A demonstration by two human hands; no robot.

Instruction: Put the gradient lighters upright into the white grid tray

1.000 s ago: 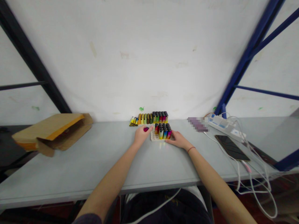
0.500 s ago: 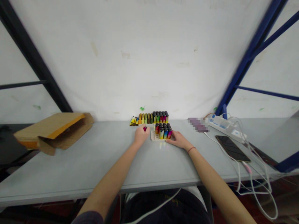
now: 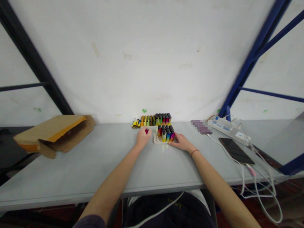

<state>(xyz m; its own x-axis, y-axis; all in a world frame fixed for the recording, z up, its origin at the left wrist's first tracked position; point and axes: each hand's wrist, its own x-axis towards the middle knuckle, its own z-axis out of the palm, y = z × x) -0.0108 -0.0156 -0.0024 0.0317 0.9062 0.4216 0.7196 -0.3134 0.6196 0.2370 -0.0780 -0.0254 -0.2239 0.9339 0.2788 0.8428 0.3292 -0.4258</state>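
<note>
My left hand (image 3: 142, 138) is closed around a magenta lighter (image 3: 147, 131), of which only a small part shows. Just to its right sits a white tray with holes (image 3: 156, 139). Several colourful lighters (image 3: 168, 135) with dark tops stand upright in the tray, and its left front holes are bare. My right hand (image 3: 182, 142) grips the tray's right front corner, thumb along the front edge and fingers at the side by the lighters. Behind, against the wall, stands another block of lighters (image 3: 163, 119) with black tops.
Left of the back block are yellow and dark lighters (image 3: 148, 120), and several lying ones (image 3: 136, 123). An opened cardboard box (image 3: 54, 129) lies at the left. To the right are a phone (image 3: 236, 150), a blurred purple item (image 3: 201, 126), a power strip (image 3: 230, 128) and white cables (image 3: 256, 186).
My left hand has shifted very slightly left with the lighter still in it. My right hand and the tray look unchanged.
</note>
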